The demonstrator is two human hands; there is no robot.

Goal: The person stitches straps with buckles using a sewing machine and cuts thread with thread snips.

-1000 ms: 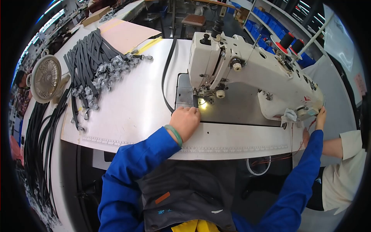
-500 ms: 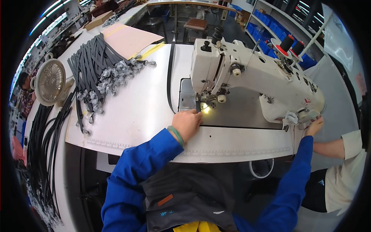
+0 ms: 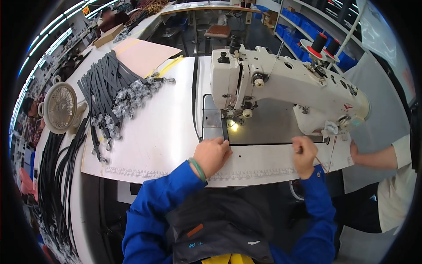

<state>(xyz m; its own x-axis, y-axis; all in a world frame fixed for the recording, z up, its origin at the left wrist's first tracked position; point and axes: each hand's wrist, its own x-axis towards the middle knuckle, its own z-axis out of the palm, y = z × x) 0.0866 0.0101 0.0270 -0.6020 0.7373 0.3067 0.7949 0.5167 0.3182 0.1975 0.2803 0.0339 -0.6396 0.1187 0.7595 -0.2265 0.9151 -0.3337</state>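
My left hand (image 3: 212,155) is closed on a dark strap (image 3: 225,130) just in front of the sewing machine (image 3: 290,81). The strap runs up under the needle area, and a longer length of it lies to the left of the machine bed (image 3: 268,125). My right hand (image 3: 304,154) is curled above the table's front edge, right of my left hand; whatever its fingers hold, if anything, is too small to make out. A small light shines on the bed beside the needle.
Grey straps (image 3: 103,79) with plastic-wrapped ends lie on the table (image 3: 154,127) at the left, near a small fan (image 3: 61,108). Black straps (image 3: 52,176) hang at the far left. A co-worker's hand (image 3: 355,153) rests near the table's right end.
My right hand has left the machine's right end and moved left to the front edge. My left hand has come slightly nearer me, with more strap showing beyond it.
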